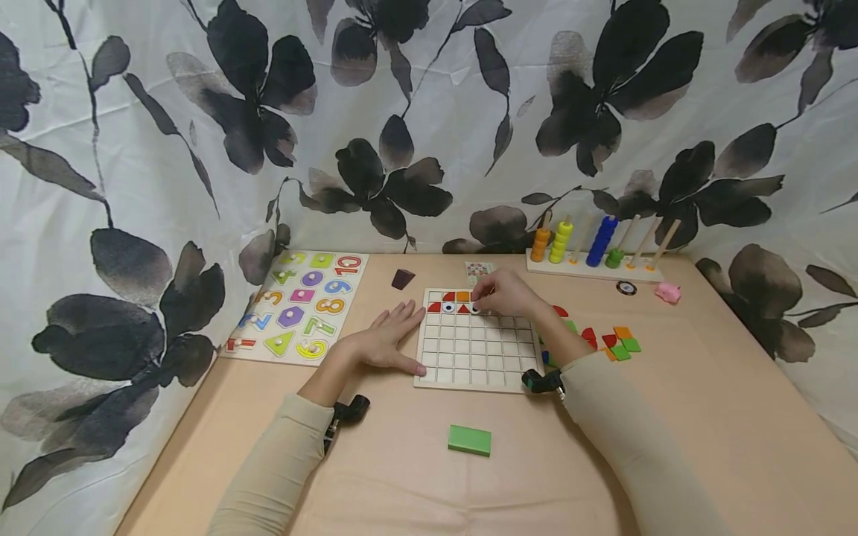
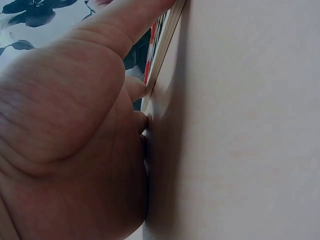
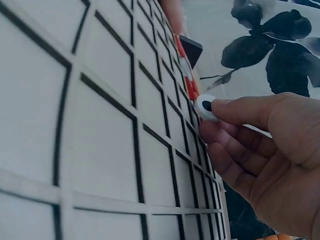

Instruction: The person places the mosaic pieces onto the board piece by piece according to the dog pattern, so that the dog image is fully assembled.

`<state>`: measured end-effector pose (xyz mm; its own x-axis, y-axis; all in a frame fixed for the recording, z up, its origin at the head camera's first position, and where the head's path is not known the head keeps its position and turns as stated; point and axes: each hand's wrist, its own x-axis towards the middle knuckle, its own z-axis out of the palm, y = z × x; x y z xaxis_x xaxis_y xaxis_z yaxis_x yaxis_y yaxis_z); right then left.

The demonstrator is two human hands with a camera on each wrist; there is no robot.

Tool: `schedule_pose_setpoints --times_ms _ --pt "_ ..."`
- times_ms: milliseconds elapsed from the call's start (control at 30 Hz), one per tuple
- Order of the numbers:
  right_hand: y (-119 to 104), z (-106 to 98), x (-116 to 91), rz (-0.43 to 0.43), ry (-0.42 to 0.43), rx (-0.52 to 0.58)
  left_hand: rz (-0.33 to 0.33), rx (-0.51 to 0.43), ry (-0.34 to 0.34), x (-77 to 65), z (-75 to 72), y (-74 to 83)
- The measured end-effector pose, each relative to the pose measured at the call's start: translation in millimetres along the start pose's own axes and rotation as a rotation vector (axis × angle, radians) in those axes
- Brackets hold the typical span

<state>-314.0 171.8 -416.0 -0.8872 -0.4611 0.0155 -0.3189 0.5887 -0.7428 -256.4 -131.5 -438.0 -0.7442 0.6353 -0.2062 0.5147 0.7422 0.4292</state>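
A white grid board [image 1: 479, 359] lies on the table, with red, orange and eye-patterned tiles in its top rows at the left. My right hand [image 1: 506, 292] pinches a white eye tile [image 3: 204, 106] with a black dot between thumb and fingers, at the upper part of the board. In the right wrist view the tile is just by the red tiles [image 3: 191, 89]. Spread along the board's left side, my left hand [image 1: 385, 342] has its thumb at the lower left corner and fingertips near the upper left edge. The left wrist view shows its palm close to the tabletop.
Loose red, orange and green tiles [image 1: 631, 345] lie right of the board, partly behind the right forearm. A number puzzle [image 1: 271, 350] sits left. Behind are a dark piece [image 1: 403, 279], a card [image 1: 479, 271], a peg stand [image 1: 593, 270] and a pink figure [image 1: 667, 292]. A green block [image 1: 469, 440] lies in front.
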Motion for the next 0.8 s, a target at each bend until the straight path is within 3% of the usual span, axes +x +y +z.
schedule_pose_setpoints --times_ms 800 --pt "-0.1 6.2 -1.2 0.084 0.045 -0.156 0.0 -0.006 -0.001 0.4 -0.8 -0.9"
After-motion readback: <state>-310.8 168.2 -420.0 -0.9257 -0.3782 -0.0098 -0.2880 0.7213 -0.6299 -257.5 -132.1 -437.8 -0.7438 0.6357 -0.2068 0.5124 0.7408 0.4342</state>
